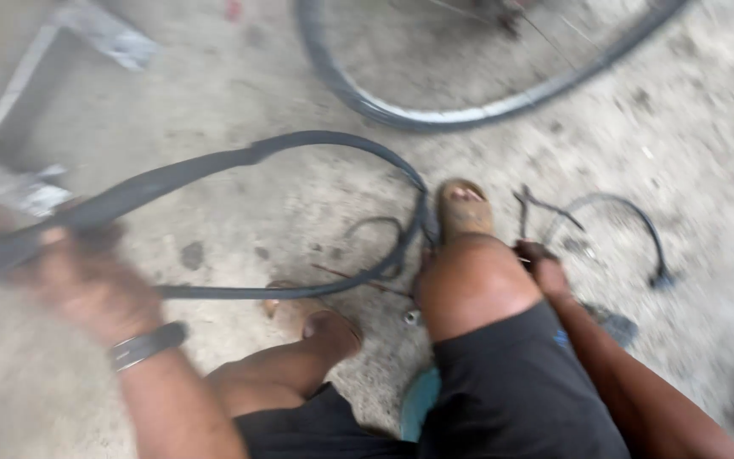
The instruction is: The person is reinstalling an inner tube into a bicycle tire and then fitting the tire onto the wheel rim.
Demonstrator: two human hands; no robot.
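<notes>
Two hands: both at work over the concrete floor (239, 76)
Left hand (87, 280): grip closed round the black inner tube (214, 166) (blurred by motion)
Inner tube: loops from that hand across the floor to the sandalled foot (465, 208)
Right hand (541, 263): low beside the knee, grip cannot be told
Bicycle wheel (469, 110): lying beyond the tube

Black rubber inner tube (299, 149), limp; looped across the concrete floor (690, 144); one end raised.

Inner tube (299, 153) before wheel (469, 110)
</notes>
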